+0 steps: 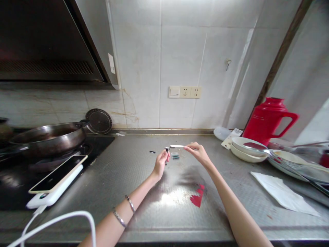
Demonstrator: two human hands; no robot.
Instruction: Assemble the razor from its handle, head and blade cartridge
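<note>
My left hand (161,162) is closed around a small black T-shaped piece (167,150) with a pale top, held upright over the steel counter (123,171). Between the fingertips of my right hand (196,152) is a slim white stick (177,146), held nearly level. Its far end points left and comes close to the top of the black piece; whether they touch I cannot tell. Just behind my left hand's fingers lies a small clear and teal packet (175,155). A short flat black piece (152,151) rests to the left.
A torn red scrap (197,196) lies between my forearms. On the left are a steel pan (51,135) on the stove, a phone (59,173) on a white power bank and a white cable (64,216). Stacked bowls (248,156), a red flask (267,120) and a napkin (282,193) stand right.
</note>
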